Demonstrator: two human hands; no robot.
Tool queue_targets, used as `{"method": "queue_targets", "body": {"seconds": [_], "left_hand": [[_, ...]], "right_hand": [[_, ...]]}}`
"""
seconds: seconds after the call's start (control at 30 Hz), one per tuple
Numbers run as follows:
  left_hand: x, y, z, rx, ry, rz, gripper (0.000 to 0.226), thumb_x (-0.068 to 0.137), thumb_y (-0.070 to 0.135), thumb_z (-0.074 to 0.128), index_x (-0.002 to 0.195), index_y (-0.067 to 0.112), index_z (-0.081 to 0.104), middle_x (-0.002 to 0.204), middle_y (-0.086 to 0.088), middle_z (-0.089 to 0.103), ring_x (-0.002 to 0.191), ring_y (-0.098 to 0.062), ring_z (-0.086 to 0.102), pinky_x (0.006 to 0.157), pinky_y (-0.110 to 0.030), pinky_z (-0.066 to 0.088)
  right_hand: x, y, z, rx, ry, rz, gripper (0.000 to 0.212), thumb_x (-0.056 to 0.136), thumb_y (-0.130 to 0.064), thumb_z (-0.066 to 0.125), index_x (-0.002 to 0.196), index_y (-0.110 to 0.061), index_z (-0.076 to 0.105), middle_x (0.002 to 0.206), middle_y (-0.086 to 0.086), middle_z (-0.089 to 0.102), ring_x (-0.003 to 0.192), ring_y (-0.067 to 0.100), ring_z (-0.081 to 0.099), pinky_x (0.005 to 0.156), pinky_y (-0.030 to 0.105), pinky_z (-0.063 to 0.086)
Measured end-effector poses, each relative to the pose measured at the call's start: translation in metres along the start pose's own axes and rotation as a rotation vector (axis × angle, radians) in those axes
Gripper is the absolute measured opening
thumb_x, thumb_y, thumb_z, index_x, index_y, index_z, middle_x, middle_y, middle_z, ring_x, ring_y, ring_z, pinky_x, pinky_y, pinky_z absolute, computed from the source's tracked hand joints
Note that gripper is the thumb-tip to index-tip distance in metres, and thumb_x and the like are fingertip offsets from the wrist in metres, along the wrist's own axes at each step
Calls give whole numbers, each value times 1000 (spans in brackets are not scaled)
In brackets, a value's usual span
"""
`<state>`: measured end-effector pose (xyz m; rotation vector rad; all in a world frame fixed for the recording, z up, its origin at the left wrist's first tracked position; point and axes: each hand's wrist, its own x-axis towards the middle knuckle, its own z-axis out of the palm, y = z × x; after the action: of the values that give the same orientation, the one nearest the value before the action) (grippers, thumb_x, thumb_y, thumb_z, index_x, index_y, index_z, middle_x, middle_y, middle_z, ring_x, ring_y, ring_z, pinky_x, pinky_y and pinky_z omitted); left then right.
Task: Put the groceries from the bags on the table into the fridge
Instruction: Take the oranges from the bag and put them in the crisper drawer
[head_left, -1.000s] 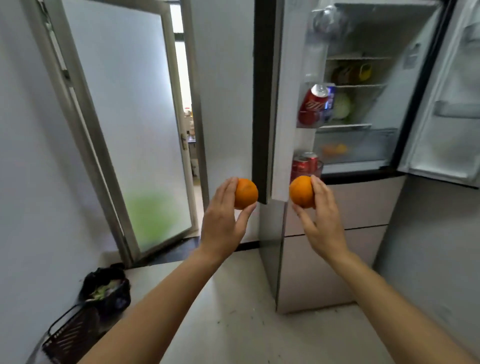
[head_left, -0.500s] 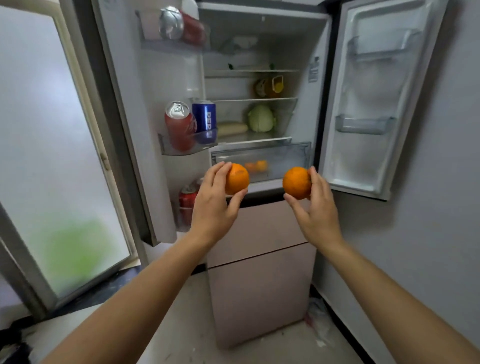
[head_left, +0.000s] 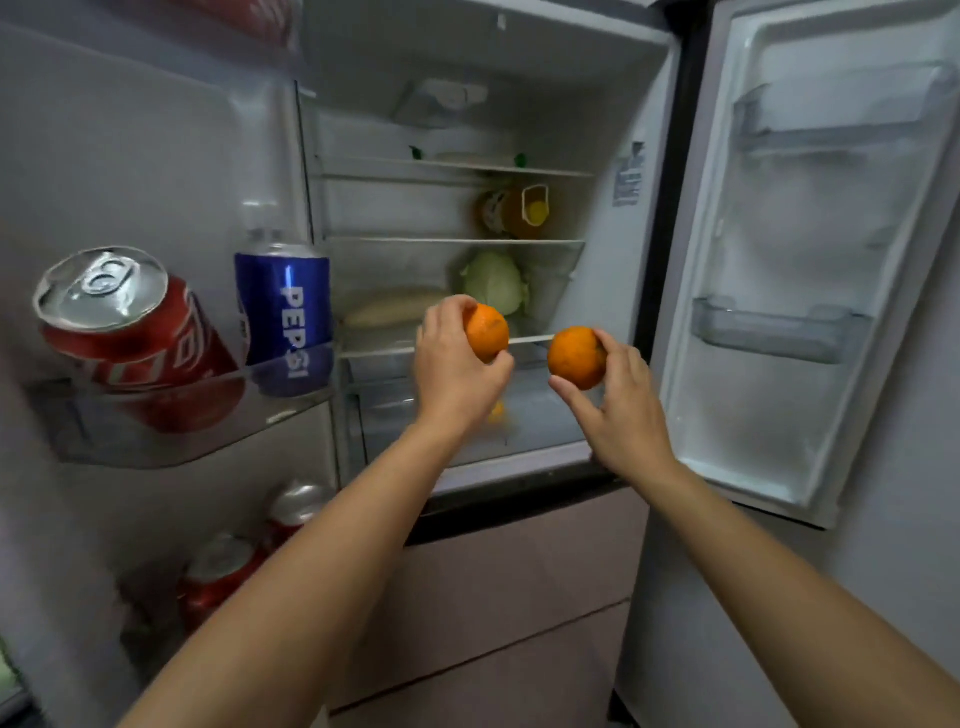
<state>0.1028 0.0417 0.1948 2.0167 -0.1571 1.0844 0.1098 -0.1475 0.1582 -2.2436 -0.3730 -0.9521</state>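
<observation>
Person stands at an open two-door grey fridge (head_left: 610, 270), both arms stretched fwd. Left hand (head_left: 454, 371) grips a round orange fruit (head_left: 487, 332), fingers over the top & thumb underneath, clamped on it. Right hand (head_left: 626, 410) grips a second round orange fruit (head_left: 575, 357), fingers curled behind it, thumb below. Both fruits are held in front of the lower glass shelf, above the clear crisper drawer (head_left: 540, 415), near each other but apart. On that shelf behind them: a pale green cabbage (head_left: 493, 280). Shelf above: an amber bottle w/ yellow cap (head_left: 514, 210). The clear left-door rack (head_left: 182, 441) holds a red cola can (head_left: 130, 332) beside a blue Pepsi can (head_left: 284, 306); more red cans (head_left: 223, 577) stand lower down.
</observation>
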Motion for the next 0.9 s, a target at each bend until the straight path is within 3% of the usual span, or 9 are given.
{"method": "queue_targets", "body": {"seconds": [0.2,0.37,0.5,0.57,0.7,0.77,0.9], "left_hand": [[78,-37,50,132,-79,-92,61,69,31,78,123,25,50,124,-3,49,114,-24,51,89,-35,44],[119,-84,68,303,-203,-245,59,69,34,79,120,22,51,123,-8,50,114,-31,53,92,-37,45],[132,-125,78,562,-383,-365,54,69,35,78,114,16,53,116,-12,55,107,-33,57,86,-37,48],[136,-140,84,672,-494,-410,44,70,34,74,106,16,58,106,-9,62,100,-29,61,80,-36,53],[149,-167,97,612,-738,-589,18,70,29,73,75,11,73,71,-1,74,67,-17,71,57,-27,55],[153,-180,103,640,-814,-639,18,70,26,76,76,9,76,69,-1,75,62,-16,71,53,-26,55],[156,-203,115,846,-904,-642,29,69,32,78,88,9,75,87,-5,75,78,-20,71,70,-30,59]], "right_hand": [[80,30,39,27,-62,78,74,91,-64,56,150,-28,29,144,4,41,123,24,52,101,50,48],[138,54,74,74,-181,102,70,92,-59,58,148,-23,34,141,10,43,118,28,53,98,42,45],[189,77,113,7,-439,144,74,85,-52,71,145,-16,44,138,15,51,122,32,52,100,39,44],[210,90,132,-47,-594,156,74,78,-48,78,140,-18,50,134,12,58,111,27,57,90,35,49],[232,113,165,-198,-897,105,47,74,-40,80,113,-17,69,106,8,73,86,23,68,72,34,57],[238,124,183,-242,-992,74,35,74,-41,75,96,-14,76,89,8,77,74,20,70,72,34,60],[251,136,216,-359,-1187,18,33,71,-41,77,90,-14,80,84,2,78,79,18,75,75,34,63]]}}
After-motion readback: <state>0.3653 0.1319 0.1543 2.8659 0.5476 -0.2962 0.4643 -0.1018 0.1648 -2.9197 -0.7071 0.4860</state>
